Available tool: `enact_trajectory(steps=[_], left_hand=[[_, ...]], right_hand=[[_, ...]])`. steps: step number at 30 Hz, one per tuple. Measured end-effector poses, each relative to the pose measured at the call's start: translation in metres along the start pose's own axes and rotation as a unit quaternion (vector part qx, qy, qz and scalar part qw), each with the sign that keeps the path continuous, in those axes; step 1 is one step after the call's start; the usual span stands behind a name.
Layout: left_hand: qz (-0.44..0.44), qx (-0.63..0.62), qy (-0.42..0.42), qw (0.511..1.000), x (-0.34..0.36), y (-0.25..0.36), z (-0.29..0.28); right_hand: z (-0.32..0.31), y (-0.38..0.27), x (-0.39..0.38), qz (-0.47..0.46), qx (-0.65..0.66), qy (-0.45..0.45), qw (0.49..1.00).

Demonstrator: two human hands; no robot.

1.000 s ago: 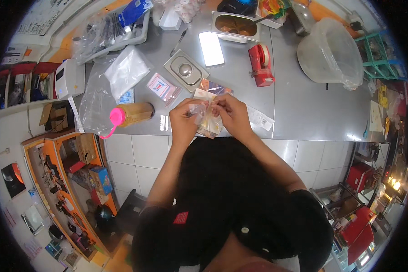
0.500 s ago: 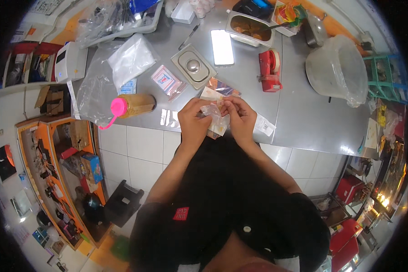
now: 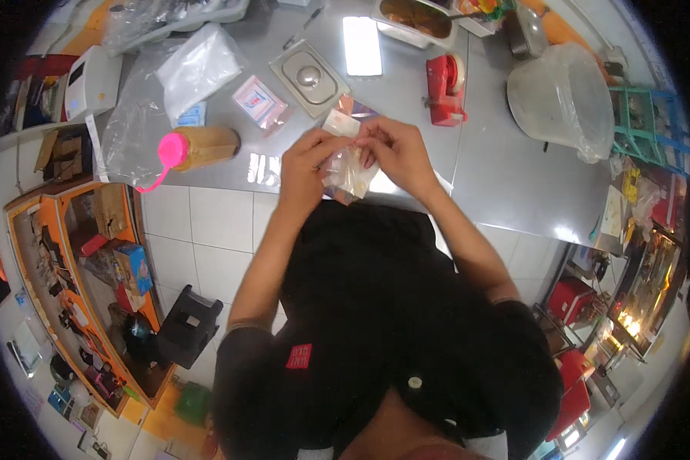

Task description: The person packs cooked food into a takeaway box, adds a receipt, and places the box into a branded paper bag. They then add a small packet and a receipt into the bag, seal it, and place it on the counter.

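Observation:
At the table's near edge, my left hand and my right hand meet with fingers pinched at the top of a small clear plastic bag. The bag hangs between them; its contents are hard to make out. Behind and beneath lies a whitish and orange-brown printed packet, partly covered by my hands. Just beyond my left hand rests a flat red, white and blue packet in clear plastic. A steel lid with a round knob lies farther back.
A bottle with a pink cap lies at the left, near clear plastic bags. Along the back are a lit phone and a steel pan of brown food. Rightward stand a red tape dispenser and a clear tub.
The whole view has shifted, so table things sit higher and farther left. My fingertips have drawn together at the bag's top, and the bag now hangs below them.

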State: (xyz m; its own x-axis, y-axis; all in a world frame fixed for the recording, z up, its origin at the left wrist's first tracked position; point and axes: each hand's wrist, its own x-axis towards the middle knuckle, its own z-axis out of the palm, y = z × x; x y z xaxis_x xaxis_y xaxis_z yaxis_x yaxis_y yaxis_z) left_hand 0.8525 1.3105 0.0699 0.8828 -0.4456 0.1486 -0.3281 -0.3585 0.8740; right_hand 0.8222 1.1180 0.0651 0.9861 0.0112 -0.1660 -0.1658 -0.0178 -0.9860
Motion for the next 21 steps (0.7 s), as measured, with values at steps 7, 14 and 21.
enact_trajectory(steps=[7,14,21], left_hand=[[0.023,0.092,0.034,0.995,0.009,0.016,-0.036],[0.112,-0.080,0.004,0.990,0.001,0.093,-0.024],[-0.153,-0.189,-0.430,0.870,-0.019,0.072,0.067]], right_hand=[[-0.080,0.020,0.008,-0.024,-0.224,0.173,0.959],[-0.054,0.106,-0.068,0.111,-0.443,0.090,0.885],[-0.156,-0.002,-0.121,0.321,0.007,-0.007,0.947]])
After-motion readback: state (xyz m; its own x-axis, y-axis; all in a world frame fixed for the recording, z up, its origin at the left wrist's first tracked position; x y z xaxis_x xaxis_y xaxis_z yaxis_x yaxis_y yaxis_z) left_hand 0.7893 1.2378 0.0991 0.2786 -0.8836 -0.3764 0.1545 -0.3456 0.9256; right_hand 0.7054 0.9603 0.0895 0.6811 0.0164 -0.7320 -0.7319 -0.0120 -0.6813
